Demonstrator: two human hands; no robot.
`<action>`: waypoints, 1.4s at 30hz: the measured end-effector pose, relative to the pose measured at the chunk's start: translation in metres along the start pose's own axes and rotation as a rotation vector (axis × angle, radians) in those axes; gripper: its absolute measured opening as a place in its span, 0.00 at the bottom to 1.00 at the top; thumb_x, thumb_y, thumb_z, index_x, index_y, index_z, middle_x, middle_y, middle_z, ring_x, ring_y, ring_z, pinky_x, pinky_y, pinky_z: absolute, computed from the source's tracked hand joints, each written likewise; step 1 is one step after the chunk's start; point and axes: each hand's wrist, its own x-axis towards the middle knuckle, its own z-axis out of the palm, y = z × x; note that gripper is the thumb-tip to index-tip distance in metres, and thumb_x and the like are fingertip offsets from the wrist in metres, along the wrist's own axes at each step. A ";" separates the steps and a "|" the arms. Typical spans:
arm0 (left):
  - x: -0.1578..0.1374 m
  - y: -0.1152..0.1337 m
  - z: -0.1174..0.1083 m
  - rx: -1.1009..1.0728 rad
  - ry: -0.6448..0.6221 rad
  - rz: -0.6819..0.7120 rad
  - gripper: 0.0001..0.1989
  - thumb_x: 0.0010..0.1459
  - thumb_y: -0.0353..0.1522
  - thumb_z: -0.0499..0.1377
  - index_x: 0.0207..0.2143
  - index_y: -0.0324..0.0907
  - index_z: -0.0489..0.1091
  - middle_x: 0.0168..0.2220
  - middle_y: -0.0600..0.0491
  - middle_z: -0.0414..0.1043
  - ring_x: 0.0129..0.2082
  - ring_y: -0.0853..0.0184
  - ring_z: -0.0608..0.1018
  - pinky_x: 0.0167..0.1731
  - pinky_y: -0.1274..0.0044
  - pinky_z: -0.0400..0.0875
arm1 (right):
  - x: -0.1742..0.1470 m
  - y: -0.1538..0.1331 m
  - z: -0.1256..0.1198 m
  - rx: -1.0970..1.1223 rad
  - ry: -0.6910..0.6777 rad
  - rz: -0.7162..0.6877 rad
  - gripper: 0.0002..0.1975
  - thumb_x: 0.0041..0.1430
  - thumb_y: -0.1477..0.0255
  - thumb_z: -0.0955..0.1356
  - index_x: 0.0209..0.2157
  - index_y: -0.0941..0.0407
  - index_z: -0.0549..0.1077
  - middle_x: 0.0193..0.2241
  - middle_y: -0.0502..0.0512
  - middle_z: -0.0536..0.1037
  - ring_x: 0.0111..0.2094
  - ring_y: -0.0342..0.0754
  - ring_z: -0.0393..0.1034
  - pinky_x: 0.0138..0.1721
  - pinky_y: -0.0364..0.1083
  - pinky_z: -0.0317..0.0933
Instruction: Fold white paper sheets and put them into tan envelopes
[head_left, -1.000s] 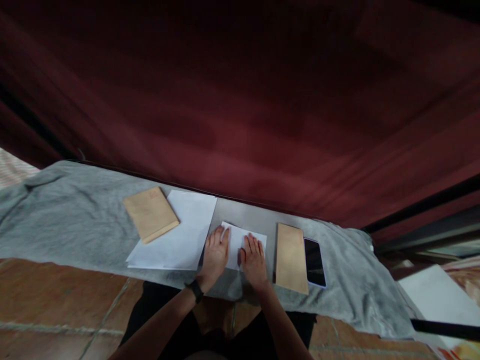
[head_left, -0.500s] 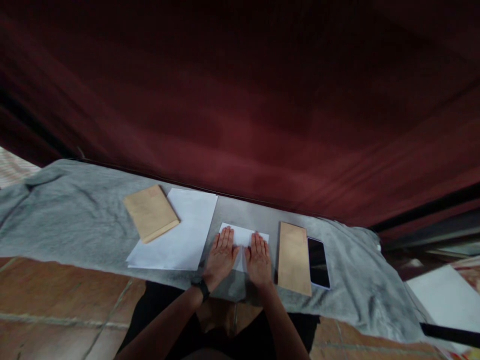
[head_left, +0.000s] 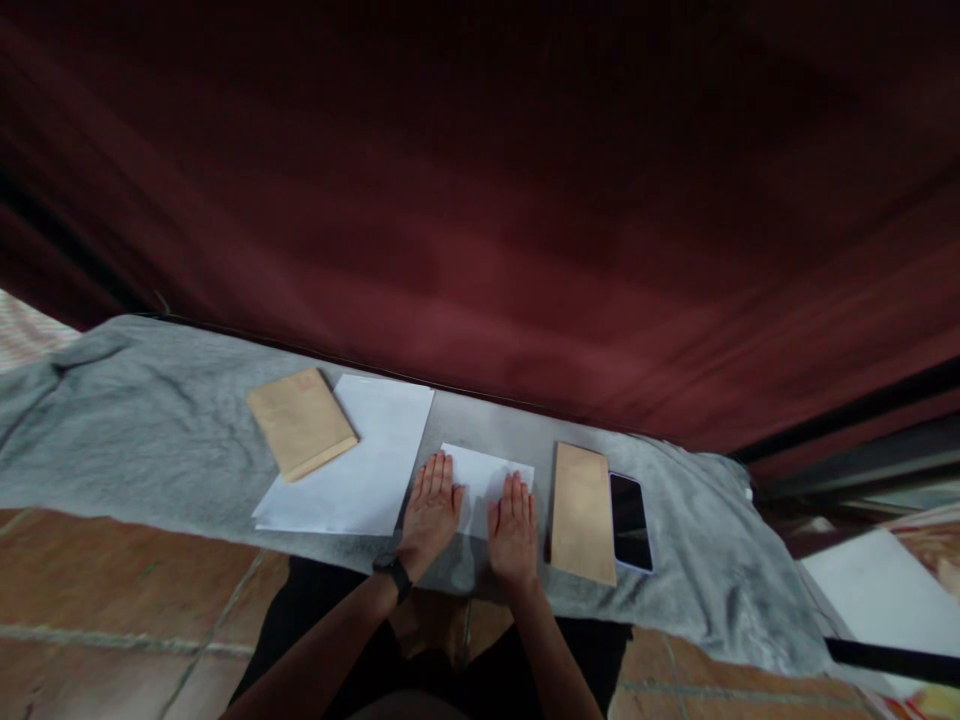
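Note:
A small piece of white paper (head_left: 480, 480), which looks folded, lies on the grey cloth in front of me. My left hand (head_left: 431, 508) rests flat at its left edge, fingers stretched out. On the paper's right side lies my right hand (head_left: 514, 530), also flat with fingers extended. The hands cover both sides of the paper, and its middle shows between them. Left of my left hand is a stack of larger white sheets (head_left: 375, 465), partly under a brown envelope (head_left: 302, 425). Right of my right hand lies a pile of brown envelopes (head_left: 583, 515).
A dark-screened phone (head_left: 631, 522) lies right of the envelope pile. Grey cloth (head_left: 165, 420) covers the narrow work surface. Behind it rises a dark red fabric wall (head_left: 480, 270). A white board-like sheet (head_left: 885, 600) is at far right, above the tiled floor (head_left: 112, 600).
My left hand has slid left across the paper to its edge, widening the gap between the hands. The right hand has stayed almost in place.

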 end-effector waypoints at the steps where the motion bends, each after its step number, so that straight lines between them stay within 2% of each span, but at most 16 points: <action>1: 0.000 0.000 0.001 -0.002 0.002 0.004 0.31 0.69 0.36 0.44 0.69 0.27 0.51 0.70 0.34 0.52 0.71 0.51 0.55 0.66 0.56 0.54 | -0.004 -0.006 -0.001 0.014 -0.025 -0.052 0.29 0.73 0.69 0.55 0.71 0.63 0.47 0.68 0.69 0.58 0.69 0.58 0.51 0.65 0.61 0.53; 4: -0.001 -0.001 0.003 -0.002 0.002 0.010 0.32 0.68 0.36 0.45 0.70 0.29 0.49 0.70 0.35 0.51 0.71 0.52 0.54 0.67 0.57 0.53 | -0.015 -0.020 -0.002 0.033 -0.064 -0.138 0.29 0.73 0.67 0.57 0.70 0.62 0.52 0.67 0.67 0.61 0.68 0.57 0.53 0.65 0.59 0.53; 8: -0.003 -0.002 0.003 0.007 0.000 -0.003 0.31 0.69 0.36 0.44 0.69 0.28 0.50 0.70 0.34 0.51 0.71 0.52 0.55 0.67 0.57 0.53 | -0.024 -0.017 -0.002 0.002 -0.027 -0.070 0.30 0.73 0.64 0.58 0.70 0.64 0.52 0.67 0.69 0.61 0.68 0.58 0.55 0.64 0.60 0.55; 15: -0.003 0.003 -0.004 0.013 0.006 -0.031 0.30 0.69 0.34 0.43 0.68 0.26 0.51 0.70 0.33 0.51 0.71 0.50 0.54 0.67 0.56 0.52 | -0.032 -0.002 -0.008 -0.019 0.035 -0.016 0.33 0.73 0.65 0.58 0.71 0.64 0.44 0.68 0.72 0.58 0.67 0.60 0.55 0.62 0.61 0.58; 17: -0.002 0.013 -0.005 0.001 -0.007 0.022 0.30 0.69 0.33 0.44 0.69 0.28 0.50 0.70 0.36 0.50 0.71 0.53 0.52 0.68 0.57 0.50 | -0.033 -0.002 -0.008 -0.021 0.044 -0.016 0.32 0.72 0.66 0.58 0.71 0.64 0.45 0.68 0.72 0.58 0.67 0.60 0.55 0.61 0.61 0.58; 21: 0.001 0.042 0.003 -0.067 -0.118 0.270 0.28 0.70 0.35 0.44 0.69 0.33 0.51 0.71 0.42 0.52 0.71 0.60 0.53 0.69 0.64 0.51 | -0.035 -0.001 -0.007 -0.050 0.025 -0.049 0.32 0.71 0.71 0.58 0.71 0.65 0.46 0.68 0.72 0.58 0.68 0.62 0.53 0.63 0.62 0.57; 24: 0.006 0.051 0.012 -0.076 -0.147 0.307 0.29 0.70 0.39 0.44 0.68 0.35 0.54 0.70 0.43 0.54 0.71 0.60 0.55 0.69 0.63 0.51 | -0.035 -0.001 -0.008 -0.067 0.014 -0.075 0.31 0.70 0.75 0.57 0.71 0.65 0.47 0.68 0.72 0.57 0.69 0.61 0.52 0.63 0.62 0.56; 28: 0.018 0.035 0.012 -0.042 -0.125 0.249 0.28 0.70 0.37 0.44 0.67 0.32 0.56 0.68 0.41 0.57 0.70 0.59 0.57 0.69 0.62 0.50 | -0.033 -0.002 -0.010 -0.050 -0.014 -0.039 0.30 0.71 0.72 0.58 0.70 0.65 0.49 0.68 0.71 0.57 0.69 0.60 0.52 0.64 0.61 0.55; 32: 0.036 0.011 -0.003 0.006 -0.135 0.154 0.27 0.69 0.34 0.44 0.66 0.30 0.58 0.68 0.38 0.58 0.69 0.54 0.59 0.68 0.60 0.49 | -0.032 -0.003 -0.010 -0.024 -0.031 0.029 0.31 0.71 0.70 0.58 0.71 0.65 0.48 0.68 0.71 0.57 0.68 0.60 0.54 0.64 0.60 0.55; 35: 0.054 0.004 -0.017 -0.040 -0.249 0.132 0.25 0.68 0.32 0.46 0.64 0.32 0.62 0.66 0.38 0.62 0.67 0.53 0.62 0.68 0.60 0.48 | -0.032 -0.004 -0.009 -0.014 -0.039 0.033 0.31 0.72 0.69 0.57 0.71 0.64 0.46 0.69 0.71 0.56 0.68 0.60 0.54 0.64 0.61 0.55; 38: 0.077 0.002 -0.028 -0.129 -0.369 0.114 0.22 0.65 0.30 0.50 0.59 0.35 0.67 0.62 0.38 0.66 0.63 0.53 0.66 0.65 0.61 0.53 | -0.033 -0.004 -0.010 0.000 -0.022 0.028 0.32 0.72 0.69 0.57 0.72 0.63 0.45 0.68 0.70 0.56 0.68 0.60 0.54 0.64 0.61 0.54; 42: 0.104 0.001 -0.036 -0.210 -0.426 0.077 0.16 0.57 0.26 0.57 0.48 0.40 0.74 0.56 0.41 0.73 0.59 0.53 0.70 0.62 0.62 0.58 | -0.034 -0.004 -0.011 0.017 -0.010 0.012 0.32 0.72 0.68 0.58 0.72 0.62 0.44 0.69 0.70 0.56 0.69 0.59 0.53 0.64 0.61 0.53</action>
